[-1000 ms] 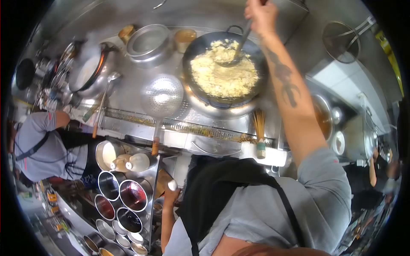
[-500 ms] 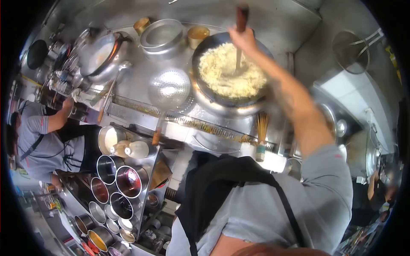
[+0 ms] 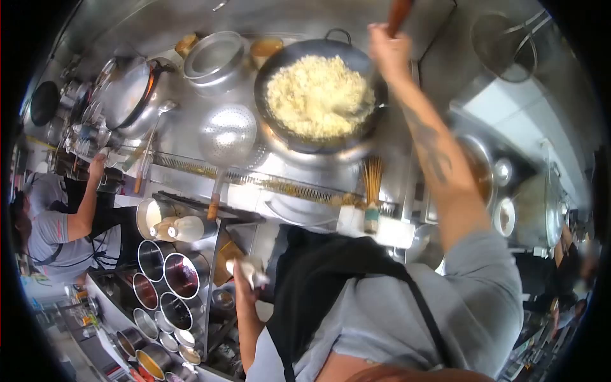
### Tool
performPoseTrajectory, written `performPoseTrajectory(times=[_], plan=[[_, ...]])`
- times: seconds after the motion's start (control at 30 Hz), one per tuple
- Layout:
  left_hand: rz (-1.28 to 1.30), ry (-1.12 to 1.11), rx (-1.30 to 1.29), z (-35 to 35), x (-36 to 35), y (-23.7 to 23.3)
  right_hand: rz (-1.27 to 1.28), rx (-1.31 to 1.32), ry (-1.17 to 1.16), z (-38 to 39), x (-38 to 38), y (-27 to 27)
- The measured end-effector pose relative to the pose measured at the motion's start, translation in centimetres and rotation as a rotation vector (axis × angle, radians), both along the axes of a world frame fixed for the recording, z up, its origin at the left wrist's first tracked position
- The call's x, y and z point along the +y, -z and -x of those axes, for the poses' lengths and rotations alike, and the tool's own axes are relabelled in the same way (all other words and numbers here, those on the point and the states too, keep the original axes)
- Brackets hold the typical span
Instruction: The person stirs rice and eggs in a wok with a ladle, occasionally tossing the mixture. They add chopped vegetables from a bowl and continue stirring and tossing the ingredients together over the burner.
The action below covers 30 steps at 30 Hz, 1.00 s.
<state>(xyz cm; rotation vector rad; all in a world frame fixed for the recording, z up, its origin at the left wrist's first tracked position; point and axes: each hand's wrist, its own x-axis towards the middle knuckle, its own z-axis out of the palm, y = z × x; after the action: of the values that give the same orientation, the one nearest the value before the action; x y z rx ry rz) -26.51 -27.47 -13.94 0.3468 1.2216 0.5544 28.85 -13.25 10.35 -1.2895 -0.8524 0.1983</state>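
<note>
My right hand (image 3: pixel 389 49) grips the wooden handle (image 3: pixel 399 14) of a utensil above the right side of a black wok (image 3: pixel 270 121). Its metal end reaches down into pale yellow, crumbly food (image 3: pixel 312 95) and is blurred. Low at the centre left, my left hand (image 3: pixel 247 286) is closed on a crumpled white cloth (image 3: pixel 256 272), beside the shelf of pots. A perforated ladle (image 3: pixel 227 134) lies left of the wok.
Metal pots with red and dark liquids (image 3: pixel 181 275) stand at lower left, below white-capped jugs (image 3: pixel 189 229). A bamboo brush (image 3: pixel 372 184) stands by the stove's front edge. A co-worker (image 3: pixel 54 232) is at far left; other people are at far right.
My left hand has come into view with the white cloth. My right hand and the utensil have moved right across the wok. The view has shifted, so the wok sits further left.
</note>
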Motion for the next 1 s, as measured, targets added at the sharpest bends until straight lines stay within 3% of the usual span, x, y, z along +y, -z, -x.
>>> performPoseTrajectory(times=[0.03,0.07,0.1,0.2,0.23,0.3,0.37,0.4,0.43,0.53,0.6,0.63,0.7,0.77,0.8,0.9,1.0], plan=[[-0.015,0.024,-0.020,-1.1,1.1,-0.6,0.000,0.020,-0.060,-1.6,2.1,3.6],[-0.052,0.052,-0.046,-3.0,2.7,-0.7,0.022,0.125,-0.258,-3.4,3.5,3.3],[-0.083,0.082,-0.067,-4.7,4.1,-0.8,0.041,0.129,-0.214,-3.2,3.1,2.2],[-0.093,0.167,-0.110,-11.5,7.3,-3.9,0.089,0.107,-0.117,-0.4,1.4,-7.0],[-0.110,0.229,-0.172,-13.8,8.8,-4.2,-0.100,0.084,-0.307,0.7,-0.9,-8.0],[-0.167,0.356,-0.305,-18.1,12.0,-3.6,-0.013,-0.146,0.065,5.6,-3.7,-5.2],[-0.112,0.125,0.013,-23.9,14.9,-3.1,-0.035,-0.156,0.141,3.5,0.9,9.0],[-0.087,0.217,-0.127,-25.6,16.3,-2.7,-0.036,-0.096,0.119,2.3,1.0,12.8],[-0.062,0.303,-0.262,-26.7,17.5,-2.3,-0.039,-0.033,0.089,1.7,1.1,14.2],[-0.040,0.334,-0.269,-28.8,18.7,-0.9,0.010,0.183,0.082,4.3,-4.4,12.5],[0.049,0.327,-0.309,-28.9,19.6,-0.8,0.148,0.049,-0.069,4.1,-11.3,13.4],[0.012,0.340,-0.286,-28.9,20.0,-0.8,0.200,0.427,-0.205,6.2,-16.0,10.6],[-0.065,0.361,-0.240,-28.8,21.2,-0.5,0.232,0.570,-0.428,10.4,-23.8,5.7],[0.000,0.379,-0.282,-28.6,22.1,0.9,0.207,0.742,-0.560,13.3,-26.0,5.3],[0.003,0.400,-0.288,-29.1,22.1,1.1,0.212,0.816,-0.537,15.0,-25.0,5.6],[0.052,0.459,-0.305,-29.6,22.2,2.0,0.243,1.321,-0.412,15.8,-18.4,13.4],[0.098,0.435,-0.337,-29.5,22.7,1.0,0.329,1.324,-0.544,14.5,-13.5,11.6]])
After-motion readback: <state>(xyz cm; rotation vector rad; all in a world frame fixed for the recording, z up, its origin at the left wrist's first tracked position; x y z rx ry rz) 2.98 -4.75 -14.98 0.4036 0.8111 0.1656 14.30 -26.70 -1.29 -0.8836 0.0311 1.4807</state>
